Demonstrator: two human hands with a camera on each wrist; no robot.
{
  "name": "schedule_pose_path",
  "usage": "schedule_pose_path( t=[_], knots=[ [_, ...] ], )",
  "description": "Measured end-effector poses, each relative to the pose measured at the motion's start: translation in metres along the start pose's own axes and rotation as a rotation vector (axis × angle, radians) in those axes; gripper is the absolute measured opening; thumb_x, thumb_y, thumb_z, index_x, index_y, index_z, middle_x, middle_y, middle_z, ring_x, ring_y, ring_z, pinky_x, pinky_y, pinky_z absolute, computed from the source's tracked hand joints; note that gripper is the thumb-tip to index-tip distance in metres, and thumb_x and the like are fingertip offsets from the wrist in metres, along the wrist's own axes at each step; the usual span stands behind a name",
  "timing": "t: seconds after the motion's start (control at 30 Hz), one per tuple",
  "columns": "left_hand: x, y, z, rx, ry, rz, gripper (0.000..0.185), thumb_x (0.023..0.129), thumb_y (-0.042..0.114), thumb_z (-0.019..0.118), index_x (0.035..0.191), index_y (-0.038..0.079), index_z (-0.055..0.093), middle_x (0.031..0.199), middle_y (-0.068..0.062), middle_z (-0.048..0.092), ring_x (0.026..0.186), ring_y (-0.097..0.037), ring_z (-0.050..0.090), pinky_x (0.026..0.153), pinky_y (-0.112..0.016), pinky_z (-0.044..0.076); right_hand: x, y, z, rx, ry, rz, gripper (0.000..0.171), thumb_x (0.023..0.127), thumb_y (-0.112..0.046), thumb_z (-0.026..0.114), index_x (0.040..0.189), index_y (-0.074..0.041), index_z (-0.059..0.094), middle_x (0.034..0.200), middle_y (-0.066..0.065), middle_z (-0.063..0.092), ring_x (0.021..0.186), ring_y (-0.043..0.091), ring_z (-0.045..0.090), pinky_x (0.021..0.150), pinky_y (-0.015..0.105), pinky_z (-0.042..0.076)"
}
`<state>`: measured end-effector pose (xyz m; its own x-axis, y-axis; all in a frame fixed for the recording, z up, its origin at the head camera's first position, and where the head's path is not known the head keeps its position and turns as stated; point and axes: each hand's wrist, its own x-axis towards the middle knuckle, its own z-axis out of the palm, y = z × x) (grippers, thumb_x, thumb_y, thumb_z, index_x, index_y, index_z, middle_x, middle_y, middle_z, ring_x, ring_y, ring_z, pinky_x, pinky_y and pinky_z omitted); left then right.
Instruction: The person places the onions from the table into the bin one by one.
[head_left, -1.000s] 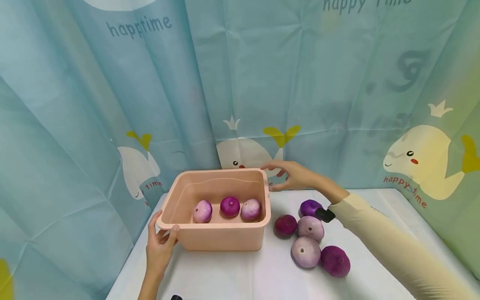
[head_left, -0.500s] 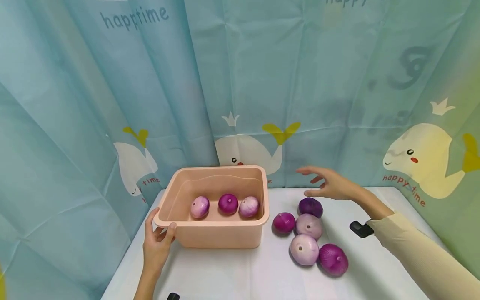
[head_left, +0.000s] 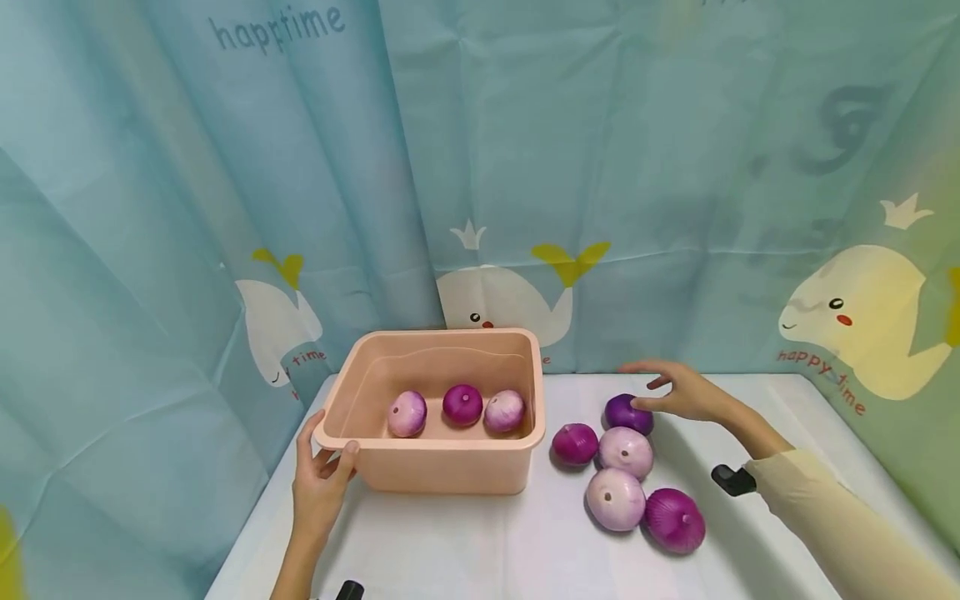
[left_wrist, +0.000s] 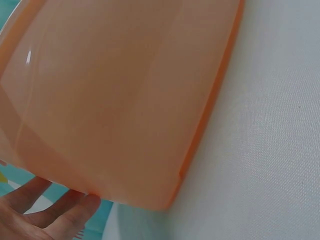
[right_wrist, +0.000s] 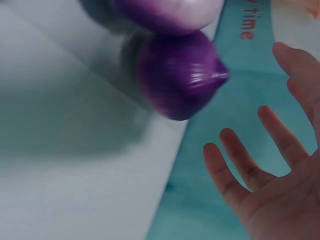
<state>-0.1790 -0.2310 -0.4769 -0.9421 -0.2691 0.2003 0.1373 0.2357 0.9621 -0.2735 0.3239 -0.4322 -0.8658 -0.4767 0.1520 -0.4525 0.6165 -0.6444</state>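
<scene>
A pink tub [head_left: 442, 462] sits on the white worktop [head_left: 480, 542], and it is the thing to measure everything else from. Three onions already lie inside the tub in a row: a pale one [head_left: 407, 414] on the left, a bright purple one [head_left: 462, 404] in the middle, and another pale one [head_left: 504, 411] on the right. Five more onions wait outside, all just to the right of the tub. The closest to the tub is a reddish purple onion [head_left: 574, 443]. Touching it on its far side from the tub is a pale onion [head_left: 626, 452], and behind those two lies a dark purple onion [head_left: 627, 413]. Nearer to the person are a pale pink onion [head_left: 615, 499] and a deep purple onion [head_left: 675, 520], side by side. The left hand [head_left: 321, 485] grips the tub's near left corner, with the thumb over the rim and the fingers [left_wrist: 55, 212] against the outside wall. The right hand [head_left: 686, 393] is beside the dark purple onion, with its fingers [right_wrist: 240, 175] spread wide and holding nothing; the thumb looks very close to that onion, but I cannot tell if it touches. So it looks like three onions are in and five are left to go.
</scene>
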Motion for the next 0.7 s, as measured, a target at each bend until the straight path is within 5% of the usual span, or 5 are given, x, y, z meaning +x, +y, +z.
schedule_pose_path(
  t=[0.17, 0.43, 0.7],
  knots=[
    [0.001, 0.0, 0.001, 0.029, 0.008, 0.005, 0.071, 0.101, 0.019, 0.067, 0.16, 0.029, 0.028, 0.151, -0.021, 0.047, 0.094, 0.005, 0.064, 0.076, -0.02, 0.058, -0.005, 0.018, 0.009, 0.017, -0.049, 0.037, 0.055, 0.091, -0.022, 0.08, 0.14, -0.007, 0.06, 0.143, 0.026, 0.056, 0.112, 0.05, 0.065, 0.086, 0.05, 0.059],
    [0.002, 0.001, 0.003, 0.018, 0.003, 0.024, 0.072, 0.101, 0.017, 0.067, 0.16, 0.027, 0.028, 0.15, -0.023, 0.047, 0.095, 0.004, 0.065, 0.077, -0.022, 0.059, -0.008, 0.038, 0.019, 0.105, -0.137, 0.028, 0.061, 0.091, -0.016, 0.079, 0.142, 0.002, 0.052, 0.136, 0.035, 0.054, 0.096, 0.031, 0.072, 0.082, 0.03, 0.057],
    [0.001, 0.002, 0.002, 0.036, 0.006, 0.012, 0.072, 0.101, 0.02, 0.067, 0.16, 0.028, 0.028, 0.152, -0.023, 0.046, 0.096, 0.004, 0.064, 0.077, -0.021, 0.058, -0.009, 0.04, 0.027, 0.201, -0.16, 0.035, 0.058, 0.092, -0.008, 0.077, 0.142, 0.002, 0.049, 0.13, 0.039, 0.054, 0.089, 0.026, 0.072, 0.071, 0.03, 0.058]
  ],
)
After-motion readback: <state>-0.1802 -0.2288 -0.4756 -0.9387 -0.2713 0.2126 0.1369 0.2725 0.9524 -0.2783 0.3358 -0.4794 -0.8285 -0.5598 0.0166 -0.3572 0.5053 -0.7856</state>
